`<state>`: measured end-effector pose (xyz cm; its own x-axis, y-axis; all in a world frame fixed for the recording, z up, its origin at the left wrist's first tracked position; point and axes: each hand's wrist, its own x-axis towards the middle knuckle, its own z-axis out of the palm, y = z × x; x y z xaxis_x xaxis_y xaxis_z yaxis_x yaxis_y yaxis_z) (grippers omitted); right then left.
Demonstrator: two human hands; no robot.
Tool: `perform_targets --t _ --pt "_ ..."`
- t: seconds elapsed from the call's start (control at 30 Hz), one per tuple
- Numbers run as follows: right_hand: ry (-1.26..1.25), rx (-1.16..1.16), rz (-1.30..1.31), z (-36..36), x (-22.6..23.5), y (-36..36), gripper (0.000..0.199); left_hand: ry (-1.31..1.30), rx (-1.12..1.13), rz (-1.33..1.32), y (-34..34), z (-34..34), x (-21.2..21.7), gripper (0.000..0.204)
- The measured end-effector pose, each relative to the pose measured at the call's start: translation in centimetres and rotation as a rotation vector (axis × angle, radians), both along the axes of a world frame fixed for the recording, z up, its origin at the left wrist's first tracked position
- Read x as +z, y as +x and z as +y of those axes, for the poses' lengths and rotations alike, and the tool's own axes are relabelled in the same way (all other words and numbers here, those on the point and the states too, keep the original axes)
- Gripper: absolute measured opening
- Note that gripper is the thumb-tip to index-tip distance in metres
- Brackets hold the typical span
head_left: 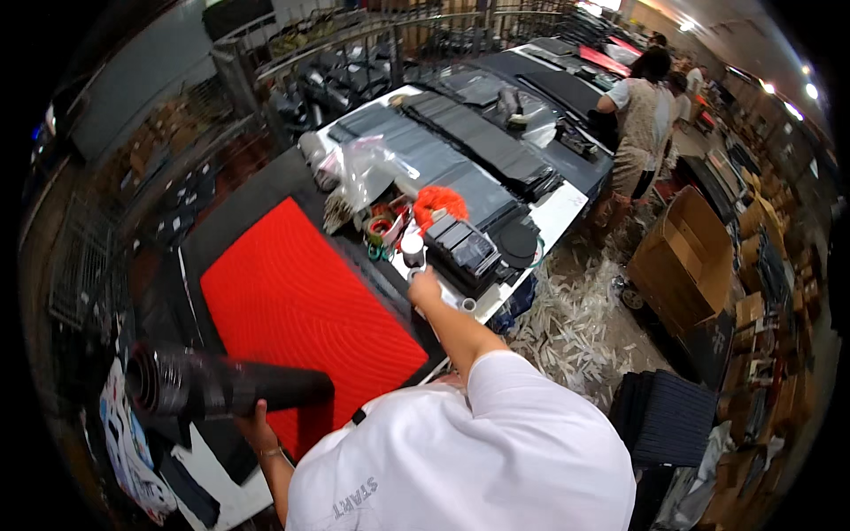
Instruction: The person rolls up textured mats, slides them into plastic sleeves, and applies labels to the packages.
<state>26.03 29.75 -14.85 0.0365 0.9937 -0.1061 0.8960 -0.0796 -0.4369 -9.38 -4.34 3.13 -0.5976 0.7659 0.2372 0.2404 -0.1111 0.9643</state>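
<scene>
— What's on the bench?
— A red mat (301,305), an orange bundle (440,203), tape rolls (381,228), a clear bag (367,168), dark mats (482,137).
— And beyond?
— Cardboard boxes (686,239), floor scraps (575,314), a person (642,111) standing.

Rolled mat (221,385) left of flat mat (305,305) on table (567,208); tape rolls (382,228) behind, cardboard box (686,243) far right
</scene>
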Motion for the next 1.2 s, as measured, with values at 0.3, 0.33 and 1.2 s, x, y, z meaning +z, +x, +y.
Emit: perform_targets --t 0.3,0.33,1.2 --pt "0.102 1.236 0.837 -16.3 20.8 -12.8 0.139 0.278 0.034 -0.303 0.4 0.1 0.1 0.081" --pt "0.078 1.283 0.877 -16.3 22.0 -12.3 0.139 0.316 -0.041 -0.356 0.9 0.9 0.7 0.082" --pt "-0.07 0.648 0.128 -14.6 7.6 -7.1 0.113 -0.85 0.482 0.548 -16.6 -10.3 -13.2 0.029"
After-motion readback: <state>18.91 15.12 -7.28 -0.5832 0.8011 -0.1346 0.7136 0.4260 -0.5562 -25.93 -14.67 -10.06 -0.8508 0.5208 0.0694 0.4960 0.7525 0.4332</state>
